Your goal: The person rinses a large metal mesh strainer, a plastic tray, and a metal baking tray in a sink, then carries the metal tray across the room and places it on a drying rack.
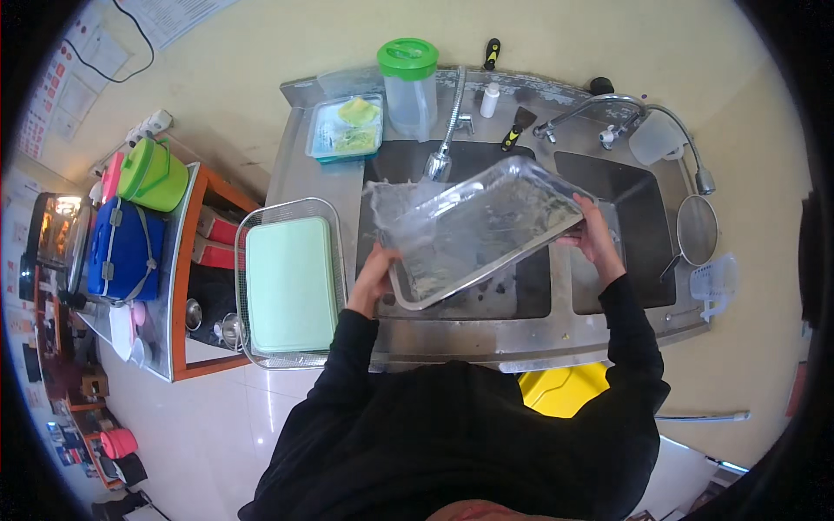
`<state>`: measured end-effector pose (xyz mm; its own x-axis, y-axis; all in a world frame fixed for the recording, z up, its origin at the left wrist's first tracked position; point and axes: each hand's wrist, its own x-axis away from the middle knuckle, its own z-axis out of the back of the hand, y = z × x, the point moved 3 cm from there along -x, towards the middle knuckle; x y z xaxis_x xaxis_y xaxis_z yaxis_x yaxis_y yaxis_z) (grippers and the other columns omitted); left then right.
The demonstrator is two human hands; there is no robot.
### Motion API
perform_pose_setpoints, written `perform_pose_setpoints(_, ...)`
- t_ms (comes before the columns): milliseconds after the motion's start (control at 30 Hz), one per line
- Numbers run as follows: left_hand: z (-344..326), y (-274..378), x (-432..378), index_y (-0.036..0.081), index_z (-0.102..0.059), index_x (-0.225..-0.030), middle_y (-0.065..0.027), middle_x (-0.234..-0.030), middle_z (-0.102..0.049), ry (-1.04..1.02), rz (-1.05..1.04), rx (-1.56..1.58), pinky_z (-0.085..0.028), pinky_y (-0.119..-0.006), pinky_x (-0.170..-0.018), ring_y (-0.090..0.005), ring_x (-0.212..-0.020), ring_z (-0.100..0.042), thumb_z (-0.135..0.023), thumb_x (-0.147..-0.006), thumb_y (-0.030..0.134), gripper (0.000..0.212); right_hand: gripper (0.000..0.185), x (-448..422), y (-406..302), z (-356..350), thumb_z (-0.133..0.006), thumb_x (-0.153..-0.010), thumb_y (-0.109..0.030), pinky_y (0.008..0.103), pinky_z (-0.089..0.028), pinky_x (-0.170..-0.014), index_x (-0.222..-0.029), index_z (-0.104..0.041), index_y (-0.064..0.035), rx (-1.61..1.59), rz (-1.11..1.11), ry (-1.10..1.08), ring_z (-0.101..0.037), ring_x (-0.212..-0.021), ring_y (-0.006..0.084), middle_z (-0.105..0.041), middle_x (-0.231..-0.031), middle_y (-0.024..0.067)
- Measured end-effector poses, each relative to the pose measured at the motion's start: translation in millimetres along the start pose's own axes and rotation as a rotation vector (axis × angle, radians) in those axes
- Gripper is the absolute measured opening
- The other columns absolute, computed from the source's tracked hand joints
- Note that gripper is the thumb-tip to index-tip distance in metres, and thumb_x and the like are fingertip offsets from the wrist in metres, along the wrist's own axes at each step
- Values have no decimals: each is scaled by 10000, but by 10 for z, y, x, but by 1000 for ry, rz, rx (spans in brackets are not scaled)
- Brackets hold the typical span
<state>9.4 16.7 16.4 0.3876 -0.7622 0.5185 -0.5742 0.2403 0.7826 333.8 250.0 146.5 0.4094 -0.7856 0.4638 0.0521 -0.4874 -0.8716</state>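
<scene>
Both my hands hold a rectangular metal baking tray (475,228) tilted over the left basin of a steel double sink (449,338). My left hand (376,272) grips its lower left end, and my right hand (594,234) has the right corner, thumb on the rim. Water from a sprung-hose faucet (443,156) hits the tray's upper left part and sprays off past its edge. Pale smears show on the tray's inner face. The tray hides much of the left basin (531,286); dark bits lie on the basin floor.
On the left, a mint-green lid (290,283) lies in a wire mesh basket (290,207). Behind the basins stand a green-lidded pitcher (409,91), a tub with a sponge (345,127), a white bottle (490,101) and a scraper (518,129). A strainer (696,228) rests beside the right basin (642,241).
</scene>
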Motion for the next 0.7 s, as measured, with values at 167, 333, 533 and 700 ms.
perform_pose_setpoints(167,-195,506,475,-58,-367,-1179,-147,-1148,-488,-279,119,274,-556,-330,-635,-244,-859,-615,-524,-831,250,491,574,47,25,10,-496,-818,-424,336,-582,-573,-1125,-442,59,-8,52,33,-657,-709,275,-613,-891,205)
perform_pose_setpoints(333,-444,1115,867,8,-191,-1303,-208,-1132,-479,-78,-110,28,-570,-316,-562,-270,-826,-636,-515,-848,350,655,462,-252,680,89,-472,-822,-321,336,-577,-627,-1084,-436,58,-176,-232,-117,-647,-748,296,-588,-941,224)
perform_pose_setpoints(533,-699,1686,1337,3,-30,-1385,-235,-1229,-414,118,-228,-447,-524,-322,-661,-256,-820,-623,-515,-855,430,835,262,-511,1803,-399,-493,-816,-229,377,-530,-711,-930,-477,7,-369,-510,-155,-560,-781,272,-506,-883,173)
perform_pose_setpoints(700,-752,1594,1346,-130,-119,-1348,-307,-1284,-332,271,-729,-736,-317,-334,-983,-339,-1194,-376,-577,-847,305,806,149,-776,2832,-615,-504,-810,-184,336,-514,-643,-832,-515,-37,-486,-767,-237,-535,-722,242,-505,-815,142)
